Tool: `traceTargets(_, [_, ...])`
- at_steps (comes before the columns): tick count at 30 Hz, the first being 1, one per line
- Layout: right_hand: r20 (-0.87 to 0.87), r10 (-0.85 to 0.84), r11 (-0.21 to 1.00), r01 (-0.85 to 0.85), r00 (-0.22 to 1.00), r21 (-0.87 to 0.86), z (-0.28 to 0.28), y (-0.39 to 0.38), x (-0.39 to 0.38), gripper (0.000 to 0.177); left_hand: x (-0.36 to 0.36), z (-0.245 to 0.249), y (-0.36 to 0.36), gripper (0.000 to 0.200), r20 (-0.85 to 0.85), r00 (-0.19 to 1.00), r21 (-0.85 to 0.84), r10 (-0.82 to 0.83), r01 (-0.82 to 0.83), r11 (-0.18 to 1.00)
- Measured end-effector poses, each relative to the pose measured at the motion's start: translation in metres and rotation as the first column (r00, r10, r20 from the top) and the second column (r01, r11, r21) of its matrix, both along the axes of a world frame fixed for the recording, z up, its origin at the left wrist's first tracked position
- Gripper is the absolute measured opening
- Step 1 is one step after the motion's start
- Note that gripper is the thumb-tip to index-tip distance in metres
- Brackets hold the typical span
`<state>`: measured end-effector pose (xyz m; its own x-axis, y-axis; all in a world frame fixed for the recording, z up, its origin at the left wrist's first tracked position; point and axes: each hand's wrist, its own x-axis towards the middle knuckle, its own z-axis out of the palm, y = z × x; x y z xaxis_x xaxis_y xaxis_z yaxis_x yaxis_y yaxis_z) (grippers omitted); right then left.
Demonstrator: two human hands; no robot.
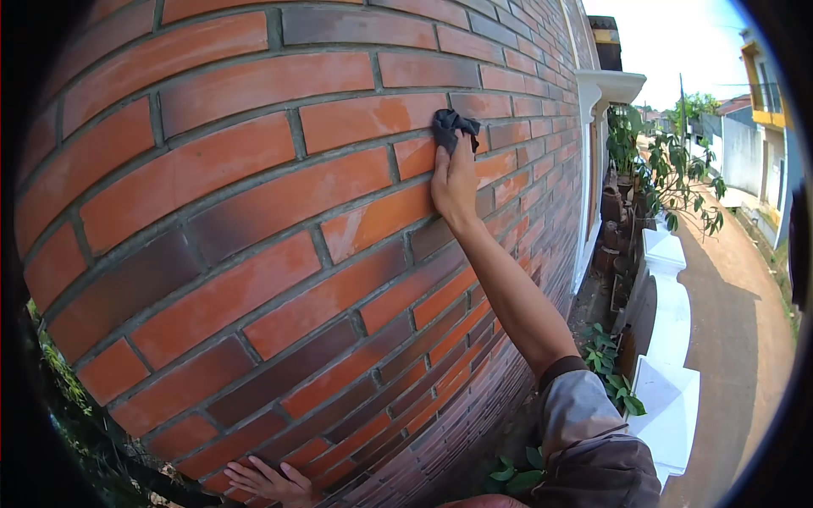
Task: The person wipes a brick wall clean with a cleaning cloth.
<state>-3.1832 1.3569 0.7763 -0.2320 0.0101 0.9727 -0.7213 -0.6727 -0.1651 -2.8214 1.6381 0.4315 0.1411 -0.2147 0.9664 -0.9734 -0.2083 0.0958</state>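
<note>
- Brick wall [279, 195] fills most of your view, curved by the lens, with long orange-red bricks, some darkened to brown or purplish grey, set in grey mortar; pale smears and a slight sheen show on several faces.
- To your right runs a sunlit dirt lane [724, 389], with a yellow-trimmed building [766, 93] on its far side.
- Between lane and bricks stands a low white boundary wall [669, 317], its tops stepped and scalloped.
- Leafy plants [622, 140] grow beside it, below a pale ledge [614, 86] that juts from the house.
- Your right arm, in a grey and dark sleeve [593, 423], reaches up and forward, elbow almost straight.
- Your right hand [455, 186] is at the upper middle of the view, back towards you, fingers closed around a bunched cloth pressed to the bricks.
- Your left hand [275, 484] lies low against the same wall, fingers spread, with nothing visible in it; its palm seems flat, though the frame's bottom edge cuts it off.
- Black and crumpled, the cloth [445, 131] sticks out past your fingertips across a mortar joint.
</note>
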Motion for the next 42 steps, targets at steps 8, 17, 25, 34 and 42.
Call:
traceTargets(8, [-0.485,-0.017,0.978,-0.086,0.874,-0.189,0.057,0.062,0.07,0.049,0.007,-0.016,-0.007,0.059,0.005,0.998,-0.081,0.062,-0.062,0.995])
traceTargets(17, [0.033,-0.057,0.997,0.055,0.998,0.054,0.113,-0.021,-0.002,0.048,0.015,-0.031,-0.009,0.065,0.015,0.998,-0.003,0.066,-0.066,0.998])
traceTargets(25, [0.063,-0.084,0.989,0.075,0.994,0.128,0.112,-0.008,0.004,0.048,-0.002,-0.042,-0.039,0.057,-0.258,0.792,-0.561,-0.554,0.344,0.753])
traceTargets(34, [-0.306,0.033,0.982,-0.088,0.952,-0.168,0.072,0.064,0.093,0.047,0.013,-0.03,-0.004,0.057,-0.06,0.998,0.012,-0.01,0.01,1.0])
traceTargets(42, [-0.421,-0.145,0.959,0.023,0.896,-0.281,0.112,0.091,0.131,0.048,0.018,-0.045,-0.008,0.058,-0.085,0.996,0.074,-0.015,0.021,0.997])
